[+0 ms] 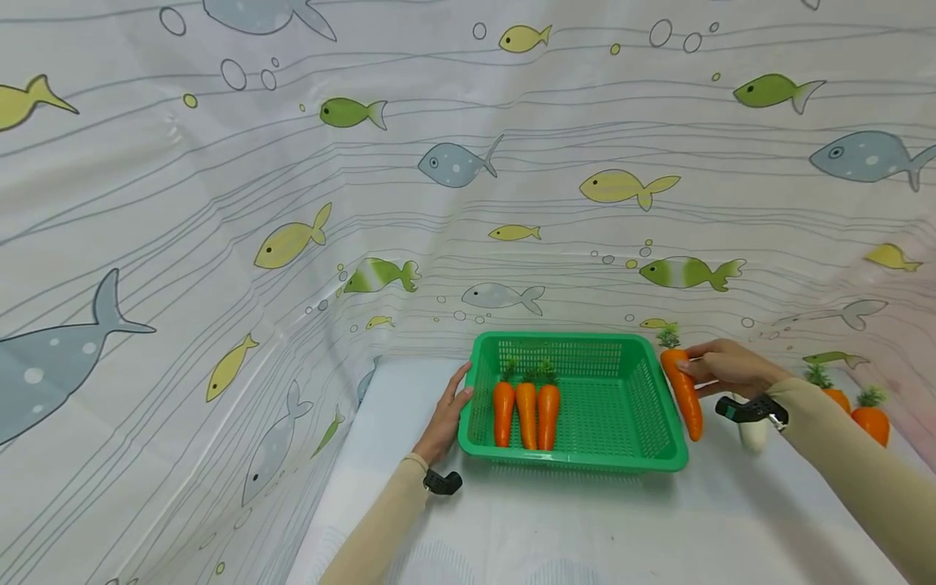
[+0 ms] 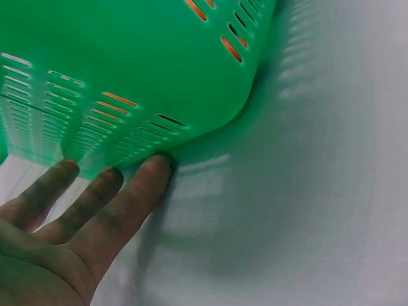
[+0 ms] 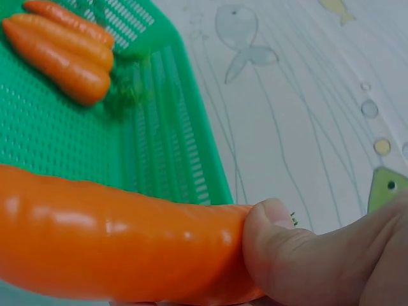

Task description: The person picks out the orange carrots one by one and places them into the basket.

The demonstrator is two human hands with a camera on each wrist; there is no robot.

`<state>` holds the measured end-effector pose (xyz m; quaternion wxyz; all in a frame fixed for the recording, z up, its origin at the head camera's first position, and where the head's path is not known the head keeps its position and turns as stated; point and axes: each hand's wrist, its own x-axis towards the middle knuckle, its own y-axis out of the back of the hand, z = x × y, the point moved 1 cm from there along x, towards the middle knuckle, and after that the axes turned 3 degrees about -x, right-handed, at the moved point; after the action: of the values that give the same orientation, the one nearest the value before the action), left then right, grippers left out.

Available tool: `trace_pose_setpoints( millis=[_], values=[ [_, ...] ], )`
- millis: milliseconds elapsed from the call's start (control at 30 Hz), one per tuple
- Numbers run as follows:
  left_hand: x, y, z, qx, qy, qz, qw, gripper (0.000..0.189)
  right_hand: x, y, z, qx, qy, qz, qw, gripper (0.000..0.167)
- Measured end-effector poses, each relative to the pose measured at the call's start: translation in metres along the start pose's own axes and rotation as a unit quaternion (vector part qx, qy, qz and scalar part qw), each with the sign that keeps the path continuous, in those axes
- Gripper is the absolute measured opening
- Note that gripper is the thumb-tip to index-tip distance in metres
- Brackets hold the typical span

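A carrot [image 1: 685,394] with a tuft of green leaves is pinched in my right hand [image 1: 731,366], just outside the right rim of the green basket [image 1: 574,460]. In the right wrist view, the thumb presses on the thick end of that carrot [image 3: 127,236]. Three more carrots [image 1: 526,414] lie side by side in the basket's left half, leafy ends toward the back. My left hand [image 1: 444,422] rests along the basket's left side. Its fingers are nearly straight and touch the lower wall, as the left wrist view shows [image 2: 95,217].
To the right, partly hidden by the right arm, a white vegetable [image 1: 753,435] lies on the table. Farther right are two orange things with green tops, one of them rounded [image 1: 872,424]. A fish-patterned sheet [image 1: 453,211] hangs behind and to the left of the table [image 1: 526,528].
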<state>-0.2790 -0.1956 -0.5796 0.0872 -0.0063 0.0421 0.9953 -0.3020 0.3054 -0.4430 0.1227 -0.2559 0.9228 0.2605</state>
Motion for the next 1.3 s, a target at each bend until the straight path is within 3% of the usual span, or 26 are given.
trace_pose_setpoints(
  millis=[433, 800, 1300],
  values=[
    [0.000, 0.001, 0.000, -0.010, 0.003, -0.005, 0.9999, 0.058, 0.017, -0.023, -0.022, 0.023, 0.022, -0.014, 0.9994, 0.065],
    [0.001, 0.001, 0.001, -0.004, 0.004, -0.001, 1.0000, 0.060, 0.044, -0.045, -0.016, 0.037, 0.045, -0.041, 0.9975, 0.064],
    [-0.001, 0.000, 0.002, 0.000, -0.004, 0.002, 1.0000, 0.056, 0.066, -0.076, -0.018, 0.022, 0.015, -0.007, 0.9996, 0.065]
  ],
)
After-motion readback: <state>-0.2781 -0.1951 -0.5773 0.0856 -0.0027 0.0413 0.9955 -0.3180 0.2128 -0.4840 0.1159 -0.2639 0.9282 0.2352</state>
